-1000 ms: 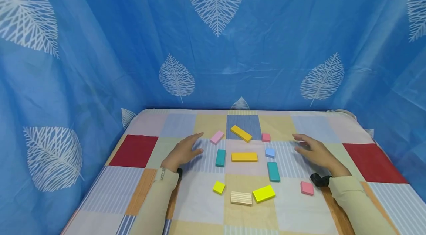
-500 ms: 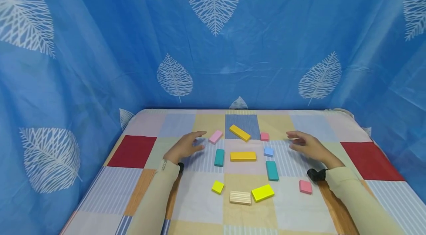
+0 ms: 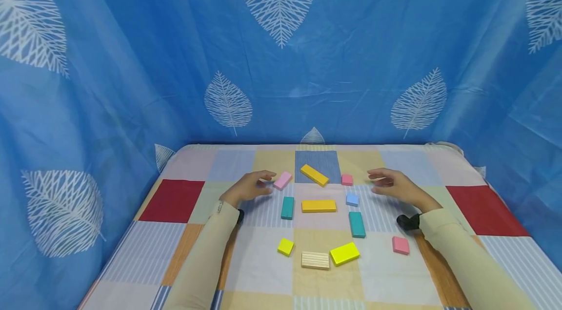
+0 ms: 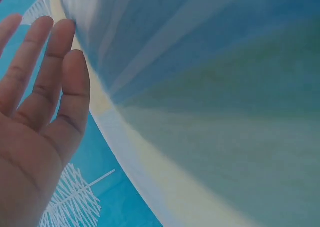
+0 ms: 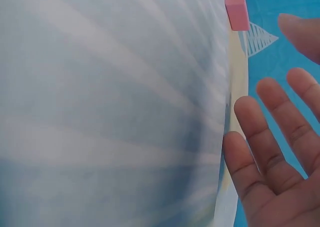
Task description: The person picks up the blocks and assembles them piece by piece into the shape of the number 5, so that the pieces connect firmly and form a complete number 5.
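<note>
Patchwork cloth (image 3: pixel 259 271) fills lower frame. Left hand (image 3: pixel 246 187) and right hand (image 3: pixel 400 187): relaxed, holding nothing. Oblong pink block (image 3: pixel 283 180) mid-frame, just right of nearer left hand, long axis slanting up-right. Smaller pink block (image 3: pixel 347 180) left of right hand.
</note>
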### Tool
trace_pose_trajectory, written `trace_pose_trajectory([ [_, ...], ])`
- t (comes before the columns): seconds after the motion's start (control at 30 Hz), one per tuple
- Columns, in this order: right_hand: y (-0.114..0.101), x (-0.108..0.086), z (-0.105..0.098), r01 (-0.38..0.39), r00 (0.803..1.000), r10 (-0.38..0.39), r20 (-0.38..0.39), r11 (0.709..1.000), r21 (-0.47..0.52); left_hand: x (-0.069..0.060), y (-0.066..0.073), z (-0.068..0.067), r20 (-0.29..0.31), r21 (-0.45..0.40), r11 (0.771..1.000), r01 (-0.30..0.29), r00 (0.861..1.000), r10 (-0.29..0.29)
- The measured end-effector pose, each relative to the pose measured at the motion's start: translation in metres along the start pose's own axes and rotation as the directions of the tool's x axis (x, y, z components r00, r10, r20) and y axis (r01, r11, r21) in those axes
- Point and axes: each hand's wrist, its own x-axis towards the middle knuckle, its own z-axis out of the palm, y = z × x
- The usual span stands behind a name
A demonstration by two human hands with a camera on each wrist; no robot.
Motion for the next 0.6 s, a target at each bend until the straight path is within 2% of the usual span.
trace_pose_trajectory([
  [0.17,-0.003,0.006,0.000,-0.055,0.998,0.055,0.001,0.998,0.026,0.010,0.000,0.000,0.021,-0.024,0.999,0.032,0.999,-0.031],
  [0.27,-0.004,0.010,0.000,-0.091,0.996,0.091,-0.001,0.995,0.035,0.015,-0.001,0.001,0.026,-0.021,0.999,0.031,0.999,-0.030],
  [0.47,-0.007,0.015,0.003,-0.075,0.997,0.074,0.016,0.995,0.063,0.020,0.002,0.001,0.048,-0.038,0.999,0.004,0.999,-0.002],
  [0.6,-0.010,0.020,0.005,-0.097,0.995,0.096,0.021,0.993,0.061,0.027,0.002,-0.001,0.081,-0.022,1.000,-0.001,0.997,0.003],
])
